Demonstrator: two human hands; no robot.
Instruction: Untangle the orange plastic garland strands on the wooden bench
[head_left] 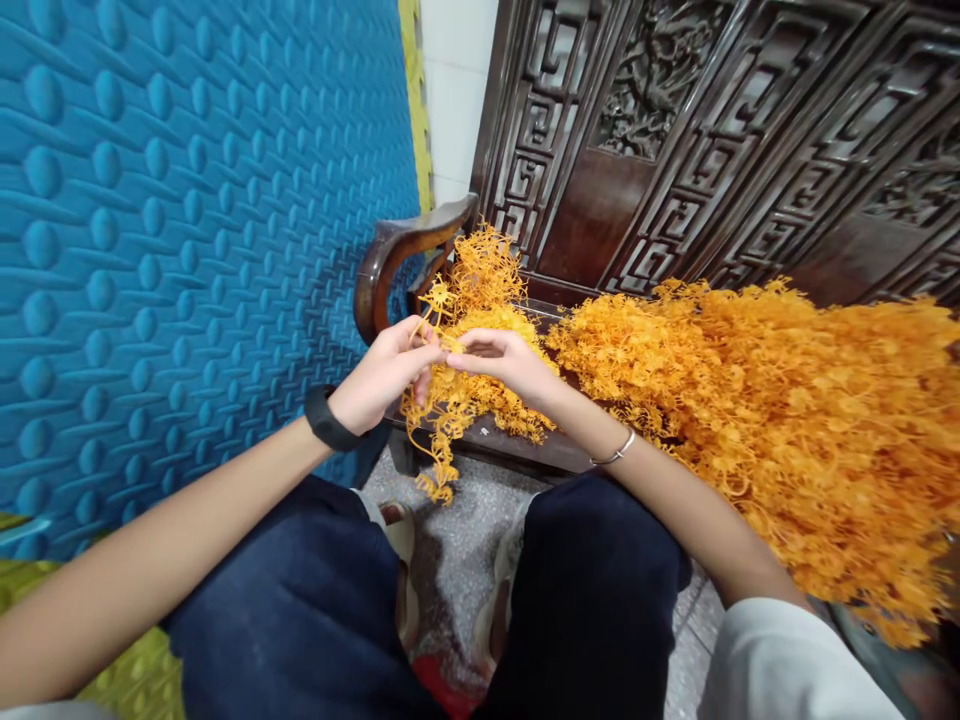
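The left hand (386, 375) has its fingers closed on a yellow-orange plastic sprig (441, 450); one part of it stands above these fingers, and a longer part hangs below them. The right hand (510, 365) brings its thumb and index tips close to the left thumb; whether they also pinch the sprig, one cannot tell, because the meeting place is partly covered. Just beyond the fingers, a smaller orange heap (487, 265) lies on the wooden seat (517, 447). To the right of the fingers spreads a much larger heap (787, 430), cut off by the picture's edge; under its near end is a dark shape, hard to make out. Farthest from the fingers rises the carved backrest (600, 210), cut at the top.
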